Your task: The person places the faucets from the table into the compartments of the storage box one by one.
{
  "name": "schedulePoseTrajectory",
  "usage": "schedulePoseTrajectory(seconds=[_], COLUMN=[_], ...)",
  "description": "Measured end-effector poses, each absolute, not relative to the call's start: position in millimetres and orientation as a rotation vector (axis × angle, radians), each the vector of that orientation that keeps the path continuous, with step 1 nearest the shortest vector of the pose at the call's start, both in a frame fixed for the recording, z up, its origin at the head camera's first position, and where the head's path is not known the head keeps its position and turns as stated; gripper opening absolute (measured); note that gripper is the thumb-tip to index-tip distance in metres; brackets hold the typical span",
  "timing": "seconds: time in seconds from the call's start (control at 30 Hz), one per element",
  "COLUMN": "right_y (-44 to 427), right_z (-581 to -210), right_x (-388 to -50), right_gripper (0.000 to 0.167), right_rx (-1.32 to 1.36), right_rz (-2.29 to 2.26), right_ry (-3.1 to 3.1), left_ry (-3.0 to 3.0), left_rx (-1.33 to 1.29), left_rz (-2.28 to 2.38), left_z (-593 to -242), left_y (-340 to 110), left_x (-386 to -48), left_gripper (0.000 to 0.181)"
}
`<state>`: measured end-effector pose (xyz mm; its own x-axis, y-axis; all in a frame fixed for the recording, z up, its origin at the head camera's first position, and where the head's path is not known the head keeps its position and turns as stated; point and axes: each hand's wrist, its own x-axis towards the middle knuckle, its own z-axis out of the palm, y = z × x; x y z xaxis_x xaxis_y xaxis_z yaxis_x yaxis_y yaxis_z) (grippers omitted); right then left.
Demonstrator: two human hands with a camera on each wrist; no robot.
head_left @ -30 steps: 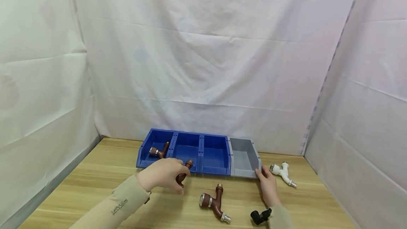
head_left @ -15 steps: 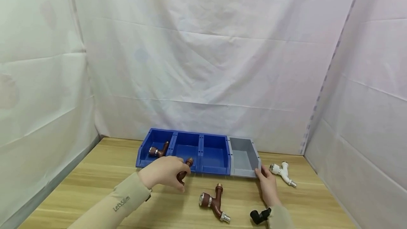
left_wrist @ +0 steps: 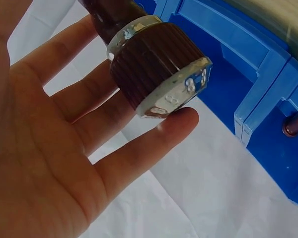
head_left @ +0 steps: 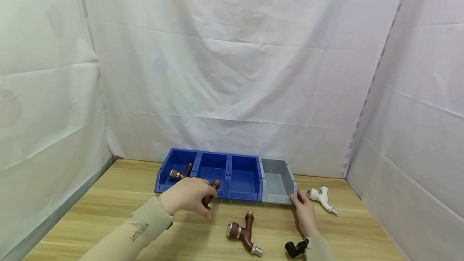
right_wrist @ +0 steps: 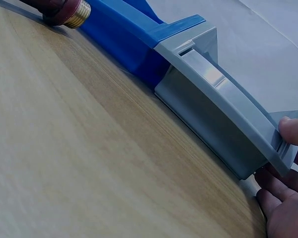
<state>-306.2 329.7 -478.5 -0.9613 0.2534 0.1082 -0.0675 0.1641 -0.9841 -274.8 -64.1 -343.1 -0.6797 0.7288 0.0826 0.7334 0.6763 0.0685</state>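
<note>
You are facing a row of bins (head_left: 244,177) standing on the worktop (head_left: 119,196): one tap (head_left: 176,175) is lying inside the leftmost bin (head_left: 180,157), another tap (head_left: 246,235) nearer you before the row, a further tap (head_left: 323,199) right of the rightmost bin (head_left: 276,183).

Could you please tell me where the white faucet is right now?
In the head view, the white faucet lies on the table at the right, just right of the right hand and the gray bin.

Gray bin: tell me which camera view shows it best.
The head view: it shows the gray bin from above, inside and rim, with the right hand holding its front corner. The right wrist view shows its front close up, but not its floor. The left wrist view doesn't show it.
</note>
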Motion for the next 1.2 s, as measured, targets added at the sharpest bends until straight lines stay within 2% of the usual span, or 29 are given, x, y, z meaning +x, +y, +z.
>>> schedulePoseTrajectory(seconds=[0.73, 1.2], right_y=[328.9, 328.2], right_z=[-477.0, -476.5], right_x=[-304.7, -302.4], right_gripper=[0.059, 0.060], right_rx=[-0.197, -0.209], right_rz=[1.885, 1.887], right_ry=[-2.190, -2.198], left_ry=[-2.874, -2.909], left_rx=[-1.244, -1.164], left_rz=[-0.157, -0.088], left_z=[-349.4, -338.1], left_y=[-60.8, -61.8], left_x=[-284.2, -287.8], left_gripper=[0.045, 0.048])
